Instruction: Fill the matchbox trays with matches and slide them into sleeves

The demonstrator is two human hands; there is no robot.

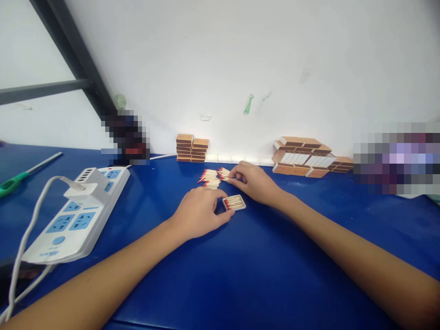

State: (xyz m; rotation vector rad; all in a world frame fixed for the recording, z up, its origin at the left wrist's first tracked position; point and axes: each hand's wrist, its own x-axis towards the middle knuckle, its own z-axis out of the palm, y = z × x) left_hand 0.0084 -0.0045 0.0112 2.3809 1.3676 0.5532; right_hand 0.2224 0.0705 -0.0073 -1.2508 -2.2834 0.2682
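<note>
1. Nearest, the left hand (197, 213) holds a small open tray (240, 209) on the blue table (220, 275), its thumb at the near edge and a finger at the far left corner, set apart by the tray's width.
2. The tray's long side runs roughly left to right; the matches in it (235, 202) lie much the same way, red heads to the left.
3. Just beyond the tray, the right hand (256, 183) reaches in from the right, thumb and finger narrow at the edge of the loose matches (211, 178). Whether they pinch one cannot be told.
4. Those loose matches lie left of the right fingertips and beyond the left hand; the right fingers are nearer.
5. Farther off, by the wall, stand matchboxes (192, 150) and a row of white pieces (237, 159).
</note>
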